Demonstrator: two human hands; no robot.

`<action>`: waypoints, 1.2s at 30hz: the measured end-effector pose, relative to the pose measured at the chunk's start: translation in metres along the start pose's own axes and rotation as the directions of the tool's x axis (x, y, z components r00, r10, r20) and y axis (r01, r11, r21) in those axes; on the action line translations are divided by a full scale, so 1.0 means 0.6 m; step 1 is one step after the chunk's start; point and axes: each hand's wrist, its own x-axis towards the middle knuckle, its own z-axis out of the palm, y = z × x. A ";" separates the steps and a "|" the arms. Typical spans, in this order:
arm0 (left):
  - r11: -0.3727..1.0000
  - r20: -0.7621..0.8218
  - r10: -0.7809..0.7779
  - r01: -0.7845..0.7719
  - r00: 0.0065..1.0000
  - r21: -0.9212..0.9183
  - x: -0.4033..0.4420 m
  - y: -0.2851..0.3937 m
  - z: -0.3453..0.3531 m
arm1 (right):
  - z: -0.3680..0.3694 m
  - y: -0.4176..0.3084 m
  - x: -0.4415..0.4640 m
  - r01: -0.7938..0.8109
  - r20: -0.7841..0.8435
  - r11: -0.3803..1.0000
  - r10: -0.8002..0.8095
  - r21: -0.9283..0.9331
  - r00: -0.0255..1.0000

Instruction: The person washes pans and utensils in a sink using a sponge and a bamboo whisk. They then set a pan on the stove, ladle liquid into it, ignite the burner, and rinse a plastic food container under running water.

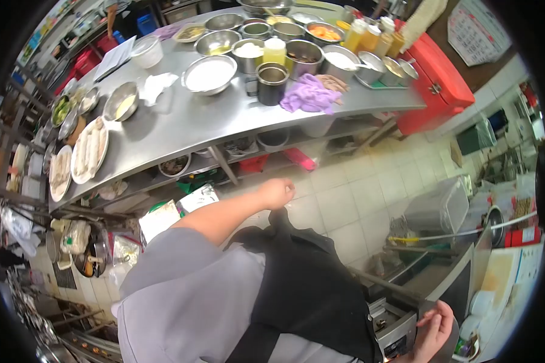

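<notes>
My left hand (277, 193) hangs in front of the black apron (312, 284), above the tiled floor, its fingers curled into a loose fist with nothing showing in them. At the lower right, my right hand (433, 333) is beside the edge of the metal cooking unit (393, 320). Its fingers are bent and slightly apart, and I see nothing in it. The steel worktable (181, 133) stands ahead, out of reach of both hands as they are. On it are a purple cloth (310, 94), a dark metal pot (272, 85) and a bowl of white contents (210, 75).
Long white rolls lie on an oval plate (89, 151) at the table's left end. Squeeze bottles (355, 35) and several bowls line the back. A red cooler box (427, 85) stands right, with a grey plastic bin (436, 206) on the floor. Another person (118, 12) is far off.
</notes>
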 end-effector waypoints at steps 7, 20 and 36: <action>0.986 -0.671 -0.041 -0.080 0.740 -0.147 -0.080 -0.029 -0.144 | 0.122 0.000 0.087 0.069 0.218 0.997 -0.071 0.017 0.973; 0.897 -0.972 -0.171 0.433 0.158 -0.088 0.066 -0.252 -0.636 | 0.240 -0.002 0.256 -0.113 0.350 0.991 0.129 -0.065 0.928; 0.381 -0.464 -0.818 -0.286 0.338 -0.879 0.255 -0.663 -0.934 | 0.347 -0.053 0.443 -0.259 0.277 0.875 0.390 -0.410 0.878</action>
